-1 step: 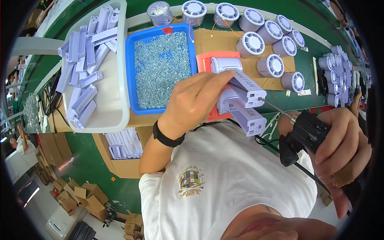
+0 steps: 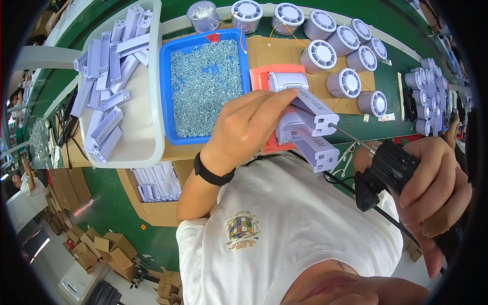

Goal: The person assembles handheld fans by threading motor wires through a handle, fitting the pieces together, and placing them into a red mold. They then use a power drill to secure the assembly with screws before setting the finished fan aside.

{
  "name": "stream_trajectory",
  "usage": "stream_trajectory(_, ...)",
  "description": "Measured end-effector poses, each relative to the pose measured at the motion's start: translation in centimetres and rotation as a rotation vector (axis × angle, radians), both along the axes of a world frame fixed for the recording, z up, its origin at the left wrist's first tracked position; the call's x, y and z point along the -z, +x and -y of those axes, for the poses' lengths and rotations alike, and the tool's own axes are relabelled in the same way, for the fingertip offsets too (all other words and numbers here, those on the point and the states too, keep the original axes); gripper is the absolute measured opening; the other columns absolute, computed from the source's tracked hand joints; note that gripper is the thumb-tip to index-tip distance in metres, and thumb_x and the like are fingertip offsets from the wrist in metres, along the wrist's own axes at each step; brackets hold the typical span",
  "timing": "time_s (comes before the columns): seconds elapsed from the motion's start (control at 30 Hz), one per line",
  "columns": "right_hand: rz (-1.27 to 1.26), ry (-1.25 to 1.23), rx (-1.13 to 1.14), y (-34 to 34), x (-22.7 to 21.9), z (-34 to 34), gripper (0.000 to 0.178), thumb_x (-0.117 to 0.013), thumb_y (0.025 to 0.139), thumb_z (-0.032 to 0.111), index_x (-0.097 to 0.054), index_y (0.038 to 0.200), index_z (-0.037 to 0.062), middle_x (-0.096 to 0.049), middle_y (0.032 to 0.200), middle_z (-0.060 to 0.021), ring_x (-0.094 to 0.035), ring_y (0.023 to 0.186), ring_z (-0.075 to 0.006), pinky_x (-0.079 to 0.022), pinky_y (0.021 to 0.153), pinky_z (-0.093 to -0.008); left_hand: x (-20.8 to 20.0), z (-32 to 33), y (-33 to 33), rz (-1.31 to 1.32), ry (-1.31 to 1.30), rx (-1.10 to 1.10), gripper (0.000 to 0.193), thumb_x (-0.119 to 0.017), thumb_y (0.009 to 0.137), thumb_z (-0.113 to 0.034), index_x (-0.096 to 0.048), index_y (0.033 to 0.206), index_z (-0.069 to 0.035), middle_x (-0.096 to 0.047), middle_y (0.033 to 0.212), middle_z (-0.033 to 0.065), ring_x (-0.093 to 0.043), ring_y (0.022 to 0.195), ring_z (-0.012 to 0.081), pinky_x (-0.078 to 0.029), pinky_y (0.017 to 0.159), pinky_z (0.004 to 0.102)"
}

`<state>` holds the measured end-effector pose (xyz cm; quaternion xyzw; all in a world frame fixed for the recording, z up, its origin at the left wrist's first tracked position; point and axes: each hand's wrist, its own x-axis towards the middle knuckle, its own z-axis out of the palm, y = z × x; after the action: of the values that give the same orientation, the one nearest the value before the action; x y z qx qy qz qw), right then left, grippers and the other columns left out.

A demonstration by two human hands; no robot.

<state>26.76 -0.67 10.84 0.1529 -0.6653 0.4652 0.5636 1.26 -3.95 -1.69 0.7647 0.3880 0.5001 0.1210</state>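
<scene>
Black driver (image 2: 394,165), seemingly touching handle end (image 2: 323,125), right hand (image 2: 437,188) outside bench edge (image 2: 378,133)

At the left hand (image 2: 246,127), the held handle (image 2: 316,112) is pale lilac with grey lettering; the screwdriver (image 2: 394,165) in the right hand (image 2: 434,178) is black. Beyond the left hand, the tray (image 2: 166,91) is blue, the screws (image 2: 208,91) silvery, the mat (image 2: 261,76) coral-red.

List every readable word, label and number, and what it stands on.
I won't quote wording, only place it:
Upper handle: grey capitals, partly legible.
Lower handle: grey capitals, partly hidden.
Handles in white bin: grey lettering on some.
Shirt emblem: lettering too small to read.
No readable numbers.
</scene>
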Motion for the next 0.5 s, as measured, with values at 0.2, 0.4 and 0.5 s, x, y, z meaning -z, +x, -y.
stream_trajectory(0.2,0.014,-0.052,0.099,-0.6,0.1,1.2,0.054,-0.085,0.073,0.062,-0.065,0.072,0.0111,-0.067,0.080,0.0018,-0.068,0.062,-0.0097,-0.056,0.056,-0.0216,-0.2,0.7,-0.3,0.002,-0.073,-0.025,0.040,-0.077,0.075,0.001,-0.070,0.114,-0.004,-0.073,0.091,0.0096,-0.069,0.073,0.0257,-0.056,0.063,0.0352)
stream_trajectory(0.4,0.128,-0.019,0.173,-1.0,0.0,2.0,0.058,-0.082,0.072,0.068,-0.066,0.084,0.0139,-0.065,0.083,0.0026,-0.066,0.062,-0.0094,-0.053,0.057,-0.0219,0.5,0.8,-0.5,-0.203,-0.106,-0.166,0.035,-0.080,0.075,-0.004,-0.075,0.109,-0.008,-0.073,0.109,0.0043,-0.065,0.076,0.0217,-0.055,0.067,0.0326)
stream_trajectory(0.5,0.216,-0.005,0.254,-1.5,-0.6,2.9,0.061,-0.079,0.071,0.072,-0.066,0.093,0.0161,-0.064,0.084,0.0031,-0.064,0.061,-0.0092,-0.051,0.057,-0.0224,0.5,1.1,-0.6,-0.213,-0.148,-0.173,0.033,-0.079,0.076,-0.006,-0.075,0.108,-0.009,-0.071,0.114,0.0024,-0.064,0.080,0.0218,-0.055,0.069,0.0332)
